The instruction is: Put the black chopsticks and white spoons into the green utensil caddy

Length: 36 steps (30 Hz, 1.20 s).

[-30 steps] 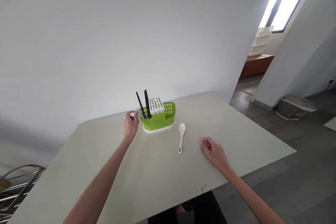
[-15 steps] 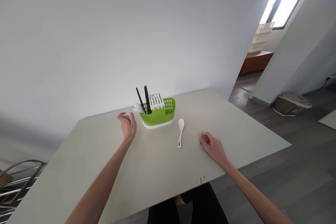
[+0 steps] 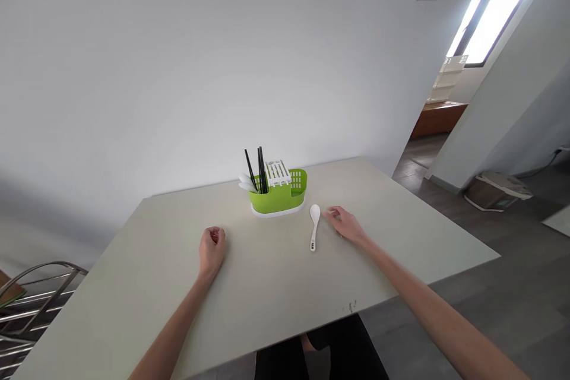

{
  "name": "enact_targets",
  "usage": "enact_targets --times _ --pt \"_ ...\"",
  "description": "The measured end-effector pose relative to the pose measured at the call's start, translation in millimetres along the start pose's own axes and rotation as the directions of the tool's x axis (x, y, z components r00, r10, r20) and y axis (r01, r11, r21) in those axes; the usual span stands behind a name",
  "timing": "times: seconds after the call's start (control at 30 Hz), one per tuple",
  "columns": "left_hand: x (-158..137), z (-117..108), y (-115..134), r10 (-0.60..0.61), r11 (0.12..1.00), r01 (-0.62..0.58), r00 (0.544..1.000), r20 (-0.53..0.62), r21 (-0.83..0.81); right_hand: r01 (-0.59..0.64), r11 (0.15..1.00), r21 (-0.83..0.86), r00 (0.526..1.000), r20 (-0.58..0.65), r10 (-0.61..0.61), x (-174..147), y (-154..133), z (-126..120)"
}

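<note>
White spoon lies flat on pale table, just right of frame centre, bowl end toward the wall, handle toward the viewer with a small dark mark near its tip; glossy, plastic or ceramic, cannot tell which. Right hand rests on the table just right of the spoon's bowl, fingers loosely apart, near it but not gripping. Left hand sits left of centre, curled into a loose fist, holding nothing. Green cutlery caddy with white base stands behind the spoon, holding black chopsticks, white spoons and a white slotted insert.
</note>
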State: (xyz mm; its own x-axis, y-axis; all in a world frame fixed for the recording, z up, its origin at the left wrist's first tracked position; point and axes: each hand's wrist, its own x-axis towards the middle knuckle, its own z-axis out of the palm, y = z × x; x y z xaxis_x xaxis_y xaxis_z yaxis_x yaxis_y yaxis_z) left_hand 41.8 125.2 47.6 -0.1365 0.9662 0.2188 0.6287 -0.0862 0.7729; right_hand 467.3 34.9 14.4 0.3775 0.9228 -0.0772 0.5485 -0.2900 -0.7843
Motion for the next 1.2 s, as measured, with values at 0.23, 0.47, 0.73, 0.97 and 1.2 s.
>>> enact_targets --times 0.23,0.47,0.73,0.97,1.2 --pt "-4.1 0.0 -1.8 0.019 1.000 -0.019 1.000 0.009 -0.016 0.001 0.992 -0.127 0.986 0.165 0.020 23.4 -31.9 16.2" --pt "-2.5 1.1 -8.7 0.070 0.998 -0.070 0.997 0.021 -0.011 0.033 0.962 -0.270 0.980 0.196 0.022 17.7 -53.8 34.0" --pt "-1.2 3.6 -17.8 0.092 0.995 -0.091 0.995 0.028 -0.041 0.128 0.896 -0.424 0.980 0.193 -0.049 9.9 -83.4 59.3" --pt "-2.0 2.4 -16.8 0.108 0.993 -0.107 0.994 0.010 -0.055 0.255 0.819 -0.513 0.961 0.231 -0.154 0.8 -108.3 83.0" --pt "-4.2 1.0 -16.2 0.089 0.994 -0.087 0.996 0.024 -0.067 0.431 0.779 -0.456 0.898 0.305 -0.318 -18.4 -147.7 88.7"
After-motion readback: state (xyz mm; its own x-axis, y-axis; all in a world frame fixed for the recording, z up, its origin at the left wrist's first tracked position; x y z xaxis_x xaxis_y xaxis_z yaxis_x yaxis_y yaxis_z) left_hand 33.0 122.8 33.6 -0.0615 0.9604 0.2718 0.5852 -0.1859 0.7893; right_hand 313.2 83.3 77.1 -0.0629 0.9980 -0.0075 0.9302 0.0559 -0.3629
